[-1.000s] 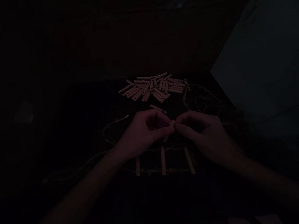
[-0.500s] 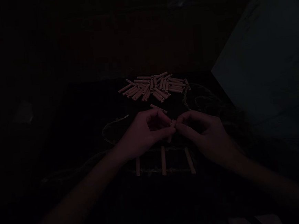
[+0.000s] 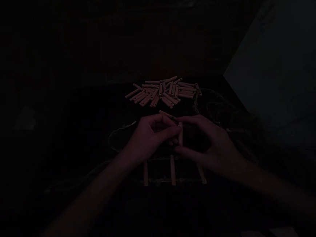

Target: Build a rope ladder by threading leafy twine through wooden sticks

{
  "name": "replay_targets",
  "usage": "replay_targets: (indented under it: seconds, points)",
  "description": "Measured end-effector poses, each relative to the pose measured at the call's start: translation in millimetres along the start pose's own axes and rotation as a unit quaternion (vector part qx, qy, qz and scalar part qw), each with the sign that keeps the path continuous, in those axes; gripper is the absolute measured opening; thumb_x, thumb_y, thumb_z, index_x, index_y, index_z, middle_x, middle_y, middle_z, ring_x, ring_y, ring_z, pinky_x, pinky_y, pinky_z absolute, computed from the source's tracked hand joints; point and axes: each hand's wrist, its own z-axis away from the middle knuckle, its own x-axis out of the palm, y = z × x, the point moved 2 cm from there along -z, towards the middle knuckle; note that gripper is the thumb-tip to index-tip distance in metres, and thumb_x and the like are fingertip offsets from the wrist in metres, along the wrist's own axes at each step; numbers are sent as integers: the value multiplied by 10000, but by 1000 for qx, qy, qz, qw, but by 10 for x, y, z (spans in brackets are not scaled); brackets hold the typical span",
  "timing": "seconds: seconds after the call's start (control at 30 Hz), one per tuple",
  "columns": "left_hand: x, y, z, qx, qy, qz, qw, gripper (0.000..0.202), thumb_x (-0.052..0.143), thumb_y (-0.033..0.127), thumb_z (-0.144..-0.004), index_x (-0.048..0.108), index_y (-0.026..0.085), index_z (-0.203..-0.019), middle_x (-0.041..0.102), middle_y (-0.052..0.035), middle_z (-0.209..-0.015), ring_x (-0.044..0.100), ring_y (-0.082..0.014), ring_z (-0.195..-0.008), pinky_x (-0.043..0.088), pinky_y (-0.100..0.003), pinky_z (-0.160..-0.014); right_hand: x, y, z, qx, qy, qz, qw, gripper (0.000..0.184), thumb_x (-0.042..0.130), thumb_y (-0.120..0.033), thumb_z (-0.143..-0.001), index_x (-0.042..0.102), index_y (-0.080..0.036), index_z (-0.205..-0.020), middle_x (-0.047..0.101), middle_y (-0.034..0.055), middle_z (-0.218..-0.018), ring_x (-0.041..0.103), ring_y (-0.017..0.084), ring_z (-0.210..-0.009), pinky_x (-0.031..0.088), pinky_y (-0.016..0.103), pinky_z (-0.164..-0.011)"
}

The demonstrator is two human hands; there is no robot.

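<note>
In dim light my left hand (image 3: 156, 135) pinches a short wooden stick (image 3: 180, 134) near its upper end, between thumb and forefinger. My right hand (image 3: 210, 136) spans the same stick, forefinger at the top and thumb at the bottom end. The stick stands nearly upright between the hands. Below them lies a small rope ladder, with wooden rungs (image 3: 173, 170) joined by thin twine (image 3: 160, 181). Just behind my fingers rests a single loose stick (image 3: 166, 113). Whether any twine passes through the held stick is too dark to make out.
A heap of drilled wooden sticks (image 3: 158, 93) lies at the back of the dark surface. Twine (image 3: 115, 132) curls at the left, and more twine (image 3: 213, 92) trails along the right. A pale wall or panel (image 3: 284, 61) slants up on the right.
My right hand has gone from a closed pinch beside the stick's upper part to a wider grip across both ends. The stick now stands straighter and shows more of its length.
</note>
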Motion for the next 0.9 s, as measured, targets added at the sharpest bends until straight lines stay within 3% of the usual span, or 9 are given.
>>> replay_targets:
  seconds: [0.13, 0.47, 0.7, 0.9]
  points:
    - [-17, -26, -13, 0, 8, 14, 1000, 270, 853, 294, -772, 668, 125, -871, 721, -5, -745, 674, -89, -619, 551, -174, -620, 4, 14, 1, -9, -10, 25, 1000, 625, 829, -302, -792, 531, -244, -1338, 662, 93, -1285, 648, 270, -1178, 526, 414, -985]
    - [-52, 59, 6, 17, 20, -83, 996, 204, 691, 324, -906, 723, 123, -897, 705, -18, -732, 661, -97, -588, 499, -163, -509, 6, 10, 11, -15, -9, 47, 999, 566, 822, -252, -790, 520, -241, -1268, 658, 76, -1202, 655, 247, -1110, 523, 374, -925]
    - [0, 88, 45, 39, 21, -117, 992, 109, 717, 225, -857, 717, 120, -829, 676, 19, -653, 642, -63, -593, 482, -115, -550, 28, 8, 25, -40, -10, 84, 996, 540, 784, -178, -791, 511, -213, -1255, 647, 70, -1132, 657, 240, -1044, 518, 374, -879]
    - [52, 97, 47, 51, 55, -175, 982, 117, 712, 226, -811, 713, 112, -788, 675, 9, -656, 624, -80, -588, 488, -152, -561, 45, 6, 53, -40, -16, 105, 994, 532, 759, -148, -778, 511, -195, -1246, 641, 71, -1093, 659, 248, -1008, 521, 390, -848]
